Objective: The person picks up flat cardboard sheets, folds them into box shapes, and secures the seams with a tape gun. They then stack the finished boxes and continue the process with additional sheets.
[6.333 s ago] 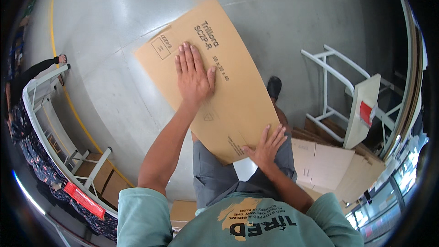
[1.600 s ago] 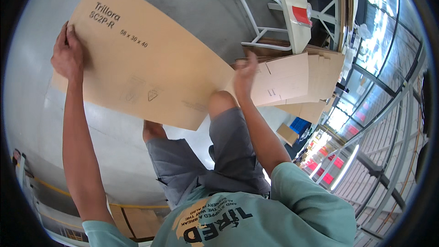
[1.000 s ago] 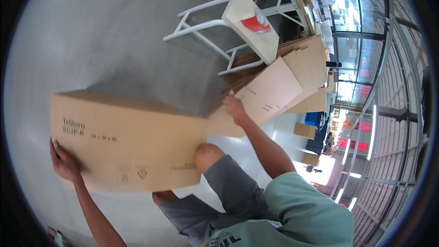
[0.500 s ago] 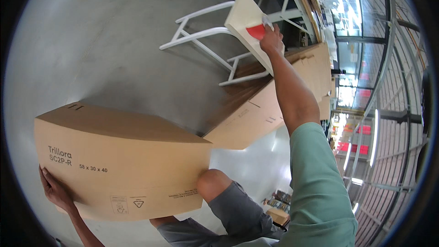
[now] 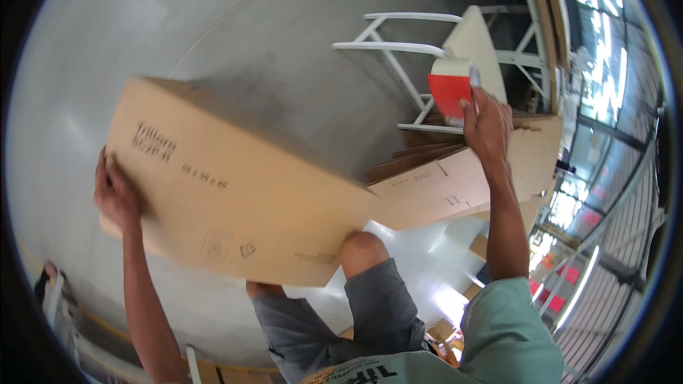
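Note:
A large brown cardboard box [image 5: 242, 185] is tilted in front of my knees, one corner resting against a knee. My left hand [image 5: 117, 192] lies against the box's left end, thumb and fingers pressed on the cardboard. My right hand [image 5: 489, 124] is closed around a tape dispenser [image 5: 452, 92] with a red front plate and a roll of pale tape. The dispenser is raised off the white stool [image 5: 475, 50], to the right of the box. The far and under sides of the box are hidden.
Flattened cardboard boxes [image 5: 441, 188] lean in a stack right of the box. The stool has white tubular legs [image 5: 391, 48]. A white-framed rack or table [image 5: 526, 57] stands beyond it. Grey concrete floor [image 5: 213, 21] stretches ahead; more boxes lie behind at lower right.
My right hand has lifted the tape dispenser off the stool and brought it nearer. The box has tilted, its left end swinging up and away, with my left hand still on it.

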`<act>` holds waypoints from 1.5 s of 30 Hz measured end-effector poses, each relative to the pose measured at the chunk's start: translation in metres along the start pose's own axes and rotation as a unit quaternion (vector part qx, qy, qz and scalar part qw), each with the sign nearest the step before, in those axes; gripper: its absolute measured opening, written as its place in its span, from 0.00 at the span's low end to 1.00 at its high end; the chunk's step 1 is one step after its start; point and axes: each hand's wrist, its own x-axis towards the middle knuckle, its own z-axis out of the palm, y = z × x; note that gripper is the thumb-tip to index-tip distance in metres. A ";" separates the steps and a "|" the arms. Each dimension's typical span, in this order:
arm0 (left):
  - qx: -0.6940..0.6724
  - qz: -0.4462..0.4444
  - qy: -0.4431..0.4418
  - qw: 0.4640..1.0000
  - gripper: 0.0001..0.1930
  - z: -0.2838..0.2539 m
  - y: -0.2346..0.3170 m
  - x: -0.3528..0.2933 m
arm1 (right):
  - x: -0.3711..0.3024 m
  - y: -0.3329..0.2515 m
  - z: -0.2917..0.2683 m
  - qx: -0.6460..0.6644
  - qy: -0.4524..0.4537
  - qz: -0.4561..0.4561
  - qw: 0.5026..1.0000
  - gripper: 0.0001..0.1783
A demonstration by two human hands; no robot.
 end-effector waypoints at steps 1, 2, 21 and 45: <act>-0.007 -0.008 0.001 1.000 0.18 -0.001 0.003 -0.001 | -0.009 -0.034 -0.017 0.094 -0.028 0.036 0.994 0.12; 0.003 -0.017 0.002 1.000 0.18 -0.003 0.007 -0.002 | -0.024 -0.070 -0.033 0.199 -0.025 0.041 0.979 0.11; -0.030 -0.126 -0.109 0.986 0.20 -0.031 0.011 0.023 | -0.049 -0.302 -0.063 0.299 -0.135 -0.070 0.942 0.09; -0.279 -0.239 -0.314 0.876 0.22 -0.053 -0.007 0.065 | 0.008 -0.311 -0.074 0.602 -0.521 0.005 0.605 0.44</act>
